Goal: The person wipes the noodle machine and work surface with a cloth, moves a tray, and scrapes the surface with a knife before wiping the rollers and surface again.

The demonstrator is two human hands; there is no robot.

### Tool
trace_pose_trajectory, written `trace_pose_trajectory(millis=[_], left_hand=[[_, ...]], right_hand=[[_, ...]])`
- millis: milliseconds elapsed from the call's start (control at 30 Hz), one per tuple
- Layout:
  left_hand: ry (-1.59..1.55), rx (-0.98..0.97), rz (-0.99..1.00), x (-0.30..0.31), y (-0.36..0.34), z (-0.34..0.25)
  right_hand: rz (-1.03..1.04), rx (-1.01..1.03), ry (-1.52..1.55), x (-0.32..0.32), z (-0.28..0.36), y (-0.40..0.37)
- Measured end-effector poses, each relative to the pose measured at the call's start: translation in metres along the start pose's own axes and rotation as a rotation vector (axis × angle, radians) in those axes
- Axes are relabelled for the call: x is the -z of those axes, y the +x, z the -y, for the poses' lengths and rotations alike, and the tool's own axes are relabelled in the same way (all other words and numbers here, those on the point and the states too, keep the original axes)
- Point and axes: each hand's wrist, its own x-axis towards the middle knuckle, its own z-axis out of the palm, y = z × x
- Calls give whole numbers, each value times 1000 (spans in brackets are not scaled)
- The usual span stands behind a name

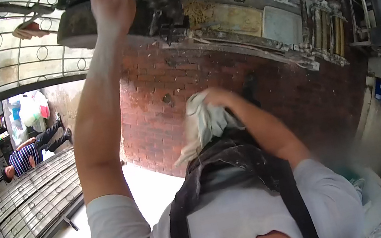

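A pale, crumpled cloth [205, 121] hangs from my right hand [220, 98], in front of the dark apron [227, 156] at my waist. Motion blurs this hand a little, but its fingers are closed on the cloth. My left arm reaches up to the top edge of the view. There my left hand [115, 2] is closed beside a dark, dirty machine part [82, 23]; its fingertips are cut off or hidden, and what it grips cannot be made out.
A long machine with pale trays [281, 25] and rollers [333, 32] stands across the brick floor [156, 99]. At the left are metal grilles [37, 202] and a person in a striped shirt [24, 159] near plastic bags [32, 110]. Metal racks [373, 30] stand at the right.
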Motion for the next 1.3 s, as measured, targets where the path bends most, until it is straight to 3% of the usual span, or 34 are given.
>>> trace_pose_trajectory(millis=[33,67,100,133,167,200,233,267,300,333,367,433,500,533,567,633,700,733,767,800,867,900,967,1067,1133,1200,1267,1300], left_hand=[[137,-13,147,29,-31,-8],[-41,-101,178,47,-69,-12],[-4,-122,186,69,-114,-1],[-231,114,152,87,-168,26],[-129,273,99,104,-228,54],[-164,670,59,116,-285,74],[50,993,116,127,-333,81],[-41,1192,172,153,-422,132],[45,1355,195,168,-489,137],[-66,1467,127,184,-549,142],[0,1474,246,204,-614,152],[416,1474,777,229,-699,169],[336,1571,873,199,-662,151],[256,1659,962,187,-641,143],[231,1613,903,185,-664,167],[177,1660,657,146,-596,145],[85,1626,522,127,-569,158],[-11,1611,409,123,-570,147],[-15,1604,464,116,-562,141],[19,1597,553,110,-560,145],[47,1583,637,99,-558,152],[69,1576,647,90,-556,155],[85,1581,675,74,-555,153],[61,1558,676,56,-551,144],[53,1511,676,42,-545,137],[40,1484,684,30,-540,131],[32,1466,690,27,-545,117],[56,1464,699,21,-543,119]], right_hand=[[-53,-202,339,22,-65,-6],[-321,32,378,74,-27,-66],[-608,-212,406,126,-57,-115],[-886,-386,-24,185,-42,-181],[-1143,-570,-365,245,-7,-264],[-1358,-694,-554,290,25,-344],[-1526,-806,-721,337,69,-421],[-1628,-883,-849,366,114,-476],[-1670,-924,-949,380,149,-500],[-1682,-951,-1038,390,172,-508],[-1647,-971,-1104,391,184,-485],[-1495,-1008,-1154,377,152,-399],[-1096,-1011,-1126,311,67,-257],[-774,-893,-1060,223,5,-153],[-443,-671,-907,110,-51,-45],[-19,-251,-362,-58,-108,46],[170,-186,-62,-83,-121,37],[166,-219,-37,-55,-111,5],[161,-252,-12,-24,-96,-28],[-220,-216,128,32,-110,-59],[-652,-564,-562,193,-62,-157],[-964,-681,-624,277,-54,-220],[-1382,-827,-837,408,22,-380],[-1538,-943,-1105,458,126,-455],[-1406,-1040,-1153,438,101,-419],[-734,-1049,-1090,281,-42,-267],[-102,-567,-672,60,-142,-147],[86,-287,-342,-9,-159,-126]])
